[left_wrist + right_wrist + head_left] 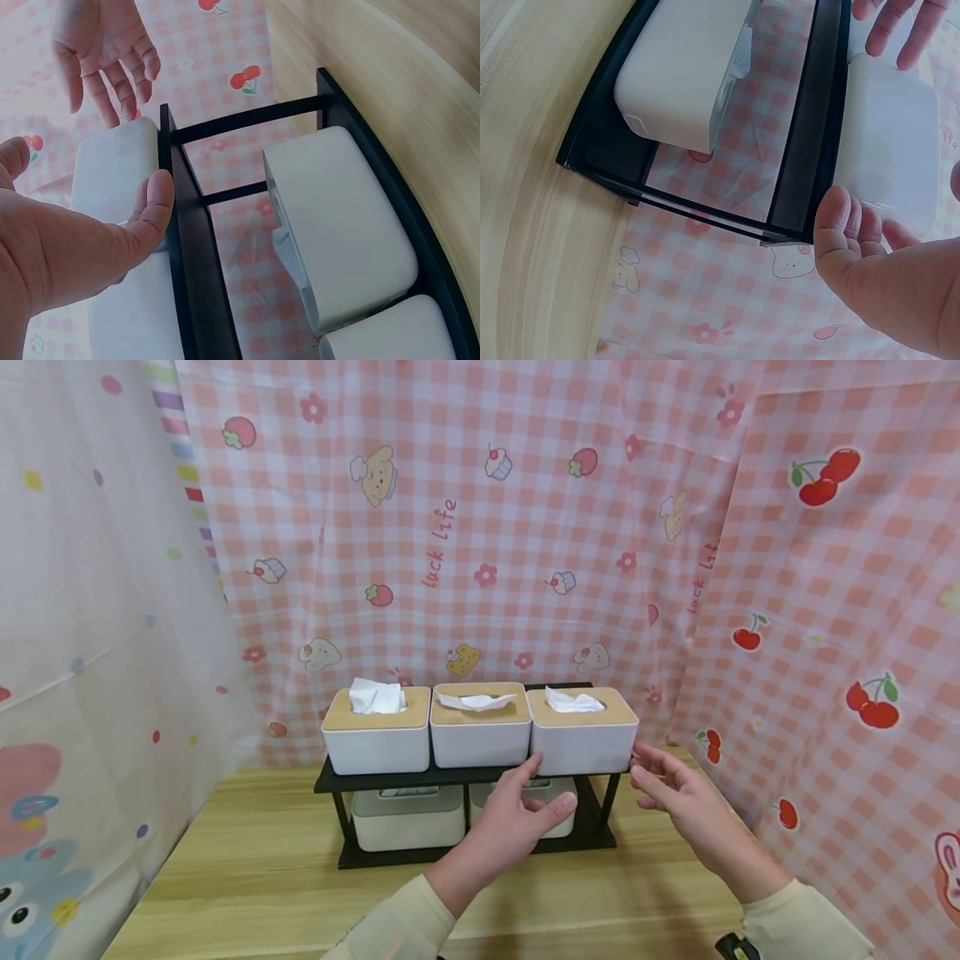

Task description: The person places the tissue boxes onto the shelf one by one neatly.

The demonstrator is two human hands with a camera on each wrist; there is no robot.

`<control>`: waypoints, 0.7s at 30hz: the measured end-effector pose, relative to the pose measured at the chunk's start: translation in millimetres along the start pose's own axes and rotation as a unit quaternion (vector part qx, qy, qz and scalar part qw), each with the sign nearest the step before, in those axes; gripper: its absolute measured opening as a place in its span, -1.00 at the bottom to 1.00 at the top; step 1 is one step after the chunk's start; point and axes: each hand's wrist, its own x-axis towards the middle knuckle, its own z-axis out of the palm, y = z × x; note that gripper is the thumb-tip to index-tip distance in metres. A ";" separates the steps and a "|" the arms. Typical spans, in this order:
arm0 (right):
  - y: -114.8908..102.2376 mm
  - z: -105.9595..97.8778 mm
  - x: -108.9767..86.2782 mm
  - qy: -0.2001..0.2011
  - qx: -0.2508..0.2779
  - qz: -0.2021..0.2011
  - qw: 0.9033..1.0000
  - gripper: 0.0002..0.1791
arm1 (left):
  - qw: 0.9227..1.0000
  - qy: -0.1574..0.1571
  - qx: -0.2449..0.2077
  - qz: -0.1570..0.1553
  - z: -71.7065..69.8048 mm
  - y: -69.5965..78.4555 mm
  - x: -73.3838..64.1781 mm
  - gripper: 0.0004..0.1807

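Note:
Three white tissue boxes with wood-toned lids stand in a row on the upper shelf of a black two-tier rack (375, 782). At the right-hand tissue box (585, 748), my two hands are on either side. My left hand (517, 810) has its fingers extended by the box's front left corner, thumb apart; firm contact cannot be told. My right hand (682, 797) is beside the right end, its fingertips at or very near the lower corner. In the right wrist view, the right hand (885, 277) has loosely bent fingers beside the white box (892, 142). Neither hand grips it.
The middle tissue box (480, 743) and left tissue box (377, 750) stand close together. On the lower shelf are two cream tissue boxes, the left one (408, 827) and the right one (561, 828), partly hidden by my left hand. A checked curtain (480, 527) hangs behind the wooden table (262, 860).

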 end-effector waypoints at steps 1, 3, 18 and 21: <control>-0.1 -0.2 0.1 -0.001 0.000 0.000 1.000 -0.27 | 1.000 0.000 0.000 0.000 0.1 0.1 0.2 -0.02; -0.4 -0.7 0.1 -0.002 0.001 0.001 1.000 -0.27 | 1.000 0.001 0.000 -0.002 0.2 0.2 0.6 -0.01; 3.9 -4.1 0.6 0.000 -0.024 -0.022 0.999 -0.26 | 1.000 0.008 -0.013 0.013 0.9 -0.8 0.3 -0.03; 6.0 -5.0 1.2 0.002 -0.032 -0.024 0.999 -0.25 | 1.000 0.008 -0.010 0.024 1.4 -0.7 -0.3 -0.04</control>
